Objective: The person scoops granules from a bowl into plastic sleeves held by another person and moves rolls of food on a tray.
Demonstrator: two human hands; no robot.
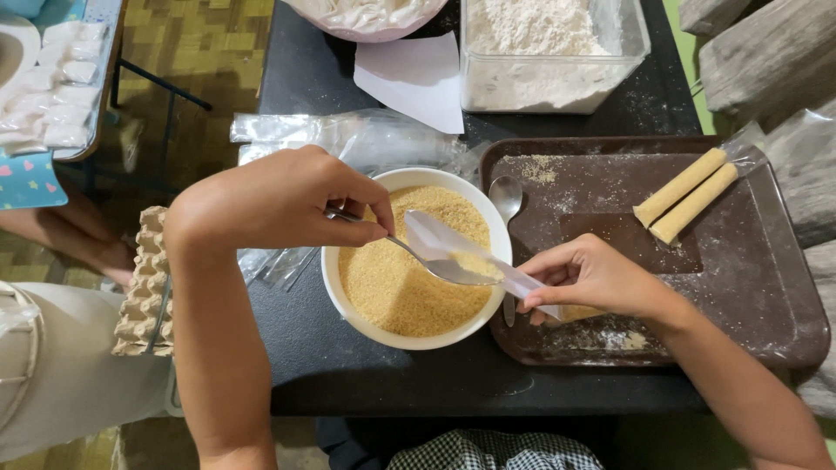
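In the head view, a metal spoon [435,259] is pinched at its handle by the left hand [279,200], thumb and fingers closed around the thin shaft. The bowl of the spoon lies to the right of that hand, over the right half of a white bowl [348,300] filled with golden crumbs [392,292]. The long axis of the spoon runs from upper left to lower right, sloping slightly toward the near edge of the counter [418,383].

A thin white wrapper sheet [453,248] is held by the right hand [596,278], whose fingers are closed on its near right end, just over the left edge of a brown tray [766,287]. The sheet stretches up and to the left from that hand, across the bowl's rim, and its far end lies over the crumbs. The spoon's bowl sits right against the sheet, seemingly beneath it; whether crumbs are carried on the spoon cannot be told. The two long axes cross at a shallow angle, and the left hand is the farther from the meeting point, the right hand the nearer.

A second spoon [507,198] rests at the tray's left edge, between bowl and tray. Two crumb-coated rolls [688,196] lie side by side on the far right of the tray, well apart from both hands. A clear tub of flour [549,52] stands at the far side, and an egg carton [144,283] lies at the left edge.
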